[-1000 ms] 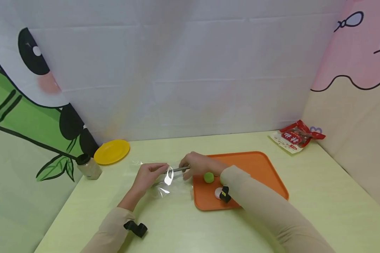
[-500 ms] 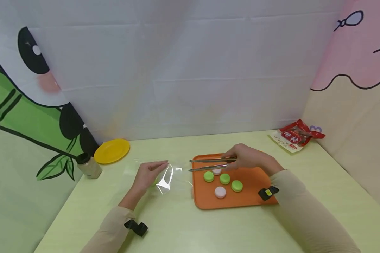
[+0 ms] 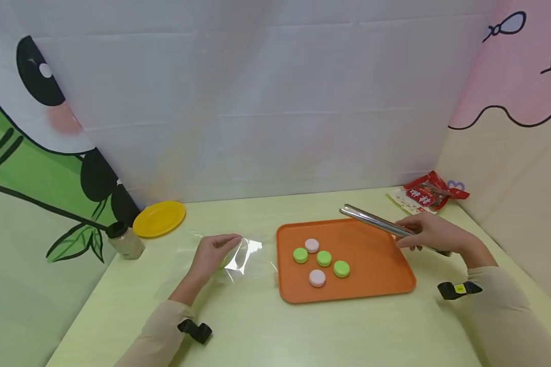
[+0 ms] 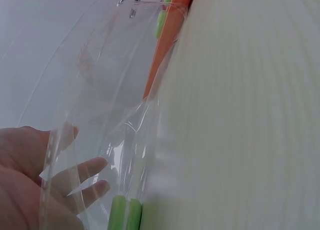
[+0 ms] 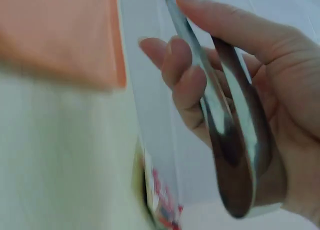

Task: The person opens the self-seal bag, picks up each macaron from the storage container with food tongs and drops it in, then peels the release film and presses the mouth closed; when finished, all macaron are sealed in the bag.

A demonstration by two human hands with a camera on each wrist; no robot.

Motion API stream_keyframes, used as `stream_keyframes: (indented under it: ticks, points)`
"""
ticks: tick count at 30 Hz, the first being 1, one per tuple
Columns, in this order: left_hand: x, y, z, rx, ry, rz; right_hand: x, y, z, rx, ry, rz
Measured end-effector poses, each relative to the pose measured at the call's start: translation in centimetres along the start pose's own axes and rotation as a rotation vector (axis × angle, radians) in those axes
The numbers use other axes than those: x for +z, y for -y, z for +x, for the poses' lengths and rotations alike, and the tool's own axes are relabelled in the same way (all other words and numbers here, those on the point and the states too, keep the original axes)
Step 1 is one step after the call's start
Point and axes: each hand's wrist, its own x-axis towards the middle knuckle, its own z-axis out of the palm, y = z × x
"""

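My left hand (image 3: 213, 256) pinches the upper edge of a clear plastic bag (image 3: 247, 261) left of the orange tray (image 3: 372, 275). In the left wrist view, a green macaron (image 4: 118, 213) lies low in the bag, below my fingers. My right hand (image 3: 433, 235) grips metal tongs (image 3: 372, 220) over the tray's right side. In the right wrist view, the thumb and curled fingers wrap the tongs' (image 5: 225, 135) two arms, with the bend near the palm. On the tray are several macarons, green (image 3: 324, 258) and pale pink (image 3: 317, 278).
A yellow plate (image 3: 159, 219) stands at the back left, beside a jar with a dark lid (image 3: 126, 240). A red and white food packet (image 3: 427, 195) lies at the back right, just beyond my right hand. A printed cloth backdrop (image 3: 275, 102) rises behind the table.
My right hand has moved away from the bag, rightward across the tray, carrying the tongs. The tongs' arms have come closer together. My left hand keeps its pinch on the bag.
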Motion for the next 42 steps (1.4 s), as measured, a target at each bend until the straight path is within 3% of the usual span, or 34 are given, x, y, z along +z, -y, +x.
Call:
stream_keyframes:
  ticks: [7, 13, 19, 27, 35, 42]
  points:
    - [-0.1, 0.0, 0.0, -0.004, 0.000, 0.005, -1.4, -3.6, -2.4, 0.018, 0.016, 0.084]
    - [0.0, 0.0, 0.0, -0.009, 0.002, -0.005, -0.4, -5.4, -2.2, -0.085, 0.103, 0.099]
    - [0.0, -0.2, 0.0, -0.013, 0.006, -0.001, 0.4, -3.9, -1.4, -0.131, 0.171, 0.055]
    - [0.0, -0.2, 0.0, -0.019, -0.003, 0.018, 1.3, -1.4, -0.4, -0.128, 0.202, -0.025]
    - [0.0, 0.0, 0.1, -0.044, -0.002, 0.011, 1.5, -1.8, 0.0, -0.164, 0.182, -0.080]
    - [0.0, 0.1, 0.3, -0.027, 0.004, 0.004, 1.0, -1.7, -0.4, -0.168, 0.148, -0.075]
